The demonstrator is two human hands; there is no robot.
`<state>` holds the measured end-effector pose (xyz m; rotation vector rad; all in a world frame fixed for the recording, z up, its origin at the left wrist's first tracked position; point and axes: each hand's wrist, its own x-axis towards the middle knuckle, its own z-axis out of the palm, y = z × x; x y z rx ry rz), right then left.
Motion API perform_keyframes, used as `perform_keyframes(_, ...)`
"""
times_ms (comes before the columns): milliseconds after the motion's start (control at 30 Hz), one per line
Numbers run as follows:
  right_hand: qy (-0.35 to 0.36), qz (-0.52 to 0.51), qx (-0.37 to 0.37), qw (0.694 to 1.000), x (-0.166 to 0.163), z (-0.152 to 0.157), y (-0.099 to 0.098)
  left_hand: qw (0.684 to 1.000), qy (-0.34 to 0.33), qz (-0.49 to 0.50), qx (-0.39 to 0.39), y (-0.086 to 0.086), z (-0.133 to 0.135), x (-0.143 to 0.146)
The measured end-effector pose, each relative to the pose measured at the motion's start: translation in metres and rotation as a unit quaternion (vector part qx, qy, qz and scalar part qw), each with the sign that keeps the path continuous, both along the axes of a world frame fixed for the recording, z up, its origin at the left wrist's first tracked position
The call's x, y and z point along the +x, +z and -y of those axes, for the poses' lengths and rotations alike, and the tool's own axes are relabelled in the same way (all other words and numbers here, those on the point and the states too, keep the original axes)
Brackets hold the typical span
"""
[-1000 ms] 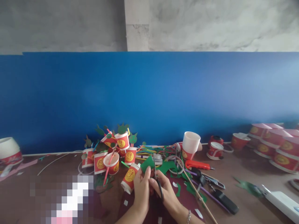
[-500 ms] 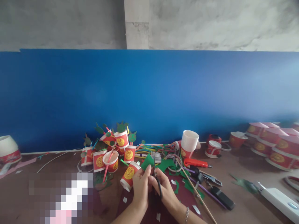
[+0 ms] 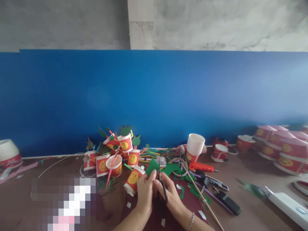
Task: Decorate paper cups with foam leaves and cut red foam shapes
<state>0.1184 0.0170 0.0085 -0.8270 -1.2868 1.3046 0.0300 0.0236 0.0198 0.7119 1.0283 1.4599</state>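
Note:
Between thumb and fingers, my left hand pinches a piece of green paper. My right hand is closed on black-handled scissors, whose blades point away from me at the right edge of the paper. Both hands almost touch, over a dark maroon sheet. Just left of my left hand, a red and white paper cup with a yellow emblem lies tilted. More green paper scraps lie right of the blades.
Decorated cups with straws and green cutouts cluster at left. Behind my hands lie colored straws. To the right are a white cup stack, an orange cutter, keys, a wooden stick and a white device. A blue wall panel stands behind.
Almost nothing differs. The view has shifted very slightly, and the hands, scissors and green paper keep nearly the same positions.

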Motion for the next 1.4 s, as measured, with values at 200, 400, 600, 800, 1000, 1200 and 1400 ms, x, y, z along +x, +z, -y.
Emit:
perform_keyframes(200,0.007,-0.002,-0.003,1.0,-0.0013,0.0002,0.0044,1.0,-0.003,-0.001,-0.006,0.004,0.0006,-0.0001)
perform_keyframes(400,0.007,-0.001,0.009,1.0,-0.0024,0.0,0.003,1.0,-0.026,0.005,-0.007,0.0059,0.0009,-0.0015)
perform_keyframes(600,0.006,-0.005,-0.003,1.0,-0.0021,-0.0005,0.0001,0.999,-0.029,0.015,0.003,0.0041,-0.0011,-0.0024)
perform_keyframes(800,0.008,-0.002,0.001,1.0,-0.0022,-0.0001,0.0004,0.999,-0.03,0.024,0.03,0.0047,-0.0003,-0.003)
perform_keyframes(1000,0.004,0.002,-0.017,1.0,-0.0037,0.0025,0.0066,0.999,-0.016,0.022,0.042,0.0058,-0.0015,-0.0038)
perform_keyframes(1200,0.007,0.005,-0.014,1.0,-0.0044,0.0024,0.0076,0.999,0.004,0.027,0.047,0.0033,-0.0034,-0.0042)
perform_keyframes(1400,0.012,0.014,-0.008,1.0,-0.0041,0.002,0.0049,0.998,0.02,-0.005,0.057,0.0016,-0.0048,-0.0066)
